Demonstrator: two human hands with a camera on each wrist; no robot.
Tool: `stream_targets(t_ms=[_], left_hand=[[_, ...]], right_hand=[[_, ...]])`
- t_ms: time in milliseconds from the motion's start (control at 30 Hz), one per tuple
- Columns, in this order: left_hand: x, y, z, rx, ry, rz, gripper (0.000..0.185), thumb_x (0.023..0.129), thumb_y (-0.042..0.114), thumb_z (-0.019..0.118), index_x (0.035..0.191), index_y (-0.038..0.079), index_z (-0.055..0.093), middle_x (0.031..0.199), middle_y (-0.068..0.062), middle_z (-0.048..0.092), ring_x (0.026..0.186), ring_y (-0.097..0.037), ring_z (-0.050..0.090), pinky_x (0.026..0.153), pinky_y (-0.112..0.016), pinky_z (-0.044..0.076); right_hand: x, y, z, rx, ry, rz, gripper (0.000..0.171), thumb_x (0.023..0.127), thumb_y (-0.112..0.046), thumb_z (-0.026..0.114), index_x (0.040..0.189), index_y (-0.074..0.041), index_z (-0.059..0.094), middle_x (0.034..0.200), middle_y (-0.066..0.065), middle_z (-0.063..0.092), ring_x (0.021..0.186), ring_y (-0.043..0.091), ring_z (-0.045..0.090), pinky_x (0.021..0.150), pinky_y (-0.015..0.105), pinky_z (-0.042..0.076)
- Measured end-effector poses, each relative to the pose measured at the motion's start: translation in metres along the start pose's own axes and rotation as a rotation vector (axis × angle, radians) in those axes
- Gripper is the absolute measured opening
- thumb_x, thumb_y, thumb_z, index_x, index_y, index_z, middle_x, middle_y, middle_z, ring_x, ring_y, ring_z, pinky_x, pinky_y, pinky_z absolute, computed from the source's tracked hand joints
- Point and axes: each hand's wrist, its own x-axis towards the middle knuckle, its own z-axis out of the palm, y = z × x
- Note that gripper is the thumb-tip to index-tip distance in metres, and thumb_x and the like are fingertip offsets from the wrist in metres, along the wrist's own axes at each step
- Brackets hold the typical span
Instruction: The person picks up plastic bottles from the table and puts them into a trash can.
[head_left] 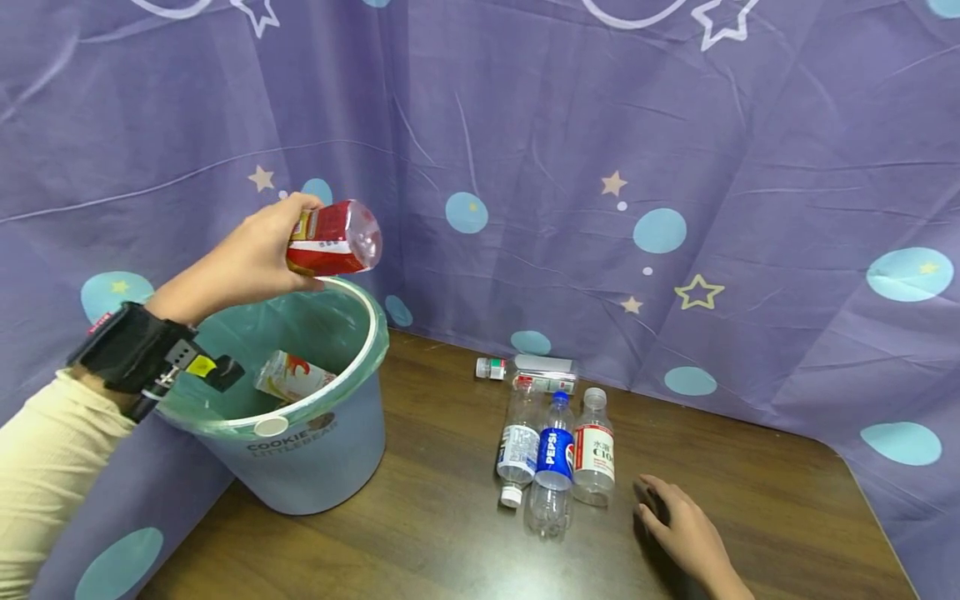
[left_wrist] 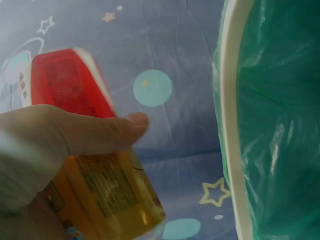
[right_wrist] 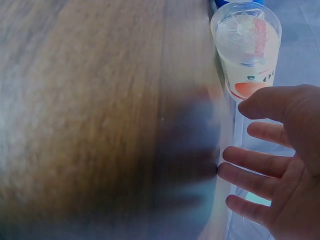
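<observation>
My left hand (head_left: 255, 258) grips a plastic bottle (head_left: 330, 240) with a red label, held on its side above the bin's far rim. In the left wrist view, my thumb lies across the bottle (left_wrist: 75, 85), whose other end looks amber. Below is a blue-grey bin (head_left: 322, 458) with a green liner (head_left: 247, 321); inside lies a white-and-red patterned container (head_left: 292, 379). Low over the table, my right hand (head_left: 686, 533) holds nothing, its fingers loosely spread. Nearest to it is a clear bottle (head_left: 595, 454) with a red-and-cream label, also in the right wrist view.
Beside that bottle lie a blue-labelled Pepsi bottle (head_left: 555, 450) and a clear bottle (head_left: 517, 450) with a white cap towards me. Another bottle (head_left: 543, 367) lies crosswise behind them. A purple curtain (head_left: 525, 125) hangs along the back of the brown wooden table (head_left: 442, 517).
</observation>
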Motion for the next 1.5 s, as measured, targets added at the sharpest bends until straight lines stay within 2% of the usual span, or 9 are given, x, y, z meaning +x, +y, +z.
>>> stream_targets(t_ms=[200, 467, 633, 767, 1033, 1267, 1500], left_hand=[[-0.001, -0.019, 0.004, 0.074, -0.097, 0.008, 0.092, 0.057, -0.002, 0.094, 0.136, 0.004, 0.048, 0.124, -0.024, 0.063, 0.112, -0.044, 0.058, 0.094, -0.061, 0.048], [-0.007, -0.035, 0.017, 0.117, -0.287, 0.04, 0.091, 0.048, -0.009, 0.093, 0.131, 0.005, 0.057, 0.121, -0.019, 0.066, 0.109, -0.04, 0.059, 0.091, -0.059, 0.05], [-0.009, -0.04, 0.023, 0.11, -0.399, 0.003, 0.087, 0.051, -0.014, 0.087, 0.131, 0.004, 0.06, 0.118, -0.017, 0.066, 0.105, -0.035, 0.058, 0.084, -0.051, 0.054], [-0.009, -0.043, 0.027, 0.103, -0.473, -0.01, 0.08, 0.057, -0.017, 0.081, 0.131, 0.004, 0.061, 0.116, -0.016, 0.066, 0.102, -0.034, 0.058, 0.077, -0.046, 0.056], [-0.011, -0.045, 0.034, 0.116, -0.539, 0.022, 0.067, 0.062, -0.02, 0.072, 0.121, 0.011, 0.065, 0.109, -0.01, 0.066, 0.094, -0.029, 0.059, 0.068, -0.038, 0.057], [-0.011, -0.042, 0.038, 0.148, -0.584, 0.056, 0.068, 0.062, -0.022, 0.07, 0.123, 0.01, 0.066, 0.109, -0.01, 0.065, 0.095, -0.027, 0.06, 0.067, -0.036, 0.057], [-0.009, -0.041, 0.04, 0.138, -0.649, 0.015, 0.073, 0.062, -0.023, 0.071, 0.129, 0.007, 0.064, 0.112, -0.01, 0.067, 0.094, -0.025, 0.061, 0.071, -0.037, 0.059]], right_hand=[[0.0, 0.0, 0.0, 0.0, 0.015, -0.009, 0.048, 0.088, -0.018, 0.077, 0.133, -0.007, 0.064, 0.116, 0.019, 0.071, 0.107, 0.04, 0.068, 0.083, 0.062, 0.053], [0.001, -0.001, -0.002, -0.003, 0.007, -0.006, 0.048, 0.088, -0.017, 0.076, 0.133, -0.006, 0.063, 0.114, 0.016, 0.071, 0.107, 0.04, 0.068, 0.083, 0.062, 0.053], [0.002, -0.002, -0.004, -0.005, 0.002, 0.004, 0.048, 0.089, -0.017, 0.076, 0.134, -0.006, 0.063, 0.113, 0.014, 0.071, 0.106, 0.038, 0.068, 0.082, 0.06, 0.054], [0.002, -0.003, -0.006, 0.001, 0.005, 0.003, 0.048, 0.089, -0.017, 0.075, 0.134, -0.006, 0.063, 0.112, 0.013, 0.071, 0.106, 0.038, 0.068, 0.083, 0.06, 0.054], [0.003, -0.006, -0.008, -0.006, -0.003, 0.007, 0.047, 0.09, -0.016, 0.072, 0.135, -0.006, 0.062, 0.116, 0.018, 0.072, 0.116, 0.048, 0.063, 0.091, 0.067, 0.05], [0.003, -0.007, -0.009, -0.015, 0.0, -0.002, 0.047, 0.09, -0.018, 0.074, 0.134, -0.006, 0.062, 0.115, 0.017, 0.072, 0.111, 0.044, 0.066, 0.086, 0.065, 0.052], [0.004, -0.007, -0.008, -0.018, -0.009, 0.0, 0.048, 0.09, -0.018, 0.074, 0.135, -0.006, 0.062, 0.117, 0.019, 0.072, 0.12, 0.052, 0.059, 0.093, 0.069, 0.048]])
